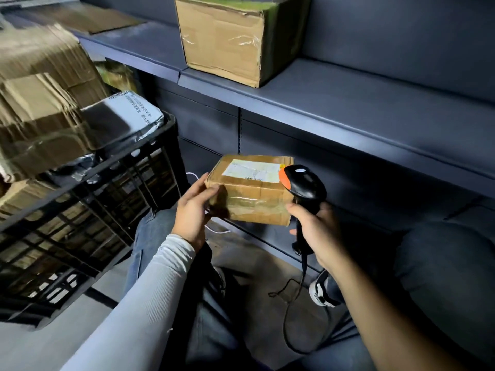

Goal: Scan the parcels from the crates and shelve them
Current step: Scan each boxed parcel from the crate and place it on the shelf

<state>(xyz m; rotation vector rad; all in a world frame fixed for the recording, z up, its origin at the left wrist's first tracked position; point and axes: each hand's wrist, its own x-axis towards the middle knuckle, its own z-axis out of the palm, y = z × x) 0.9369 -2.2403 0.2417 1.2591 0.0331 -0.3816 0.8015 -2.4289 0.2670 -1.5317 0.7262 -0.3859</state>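
Both forearms reach up from the bottom of the frame, over the person's knees, toward a small cardboard parcel (250, 192) just below the middle. At its left end the left hand (193, 210) grips it, thumb on the near corner and fingers curled underneath, tilting the top so that the white label (253, 170) faces up. That tilt seems meant for the scanner (304, 187), whose handle the right hand (314, 232) clamps in a fist at the parcel's right end, with the orange-tipped head touching or just beside the label's right edge. I judge the scan is in hand and shelving is still to come. From the handle a dark cable (290, 325) loops down to the floor between the feet, where it could snag.

At the left stands a black crate (88, 207) heaped with more boxes and a grey mail bag (126, 115); it crowds the left arm. A grey shelf (334, 103) crosses the upper right, carrying one large taped box (227, 38) at the top centre, with bare board beside it. A lower shelf (203, 159) lies in shadow behind the held parcel.
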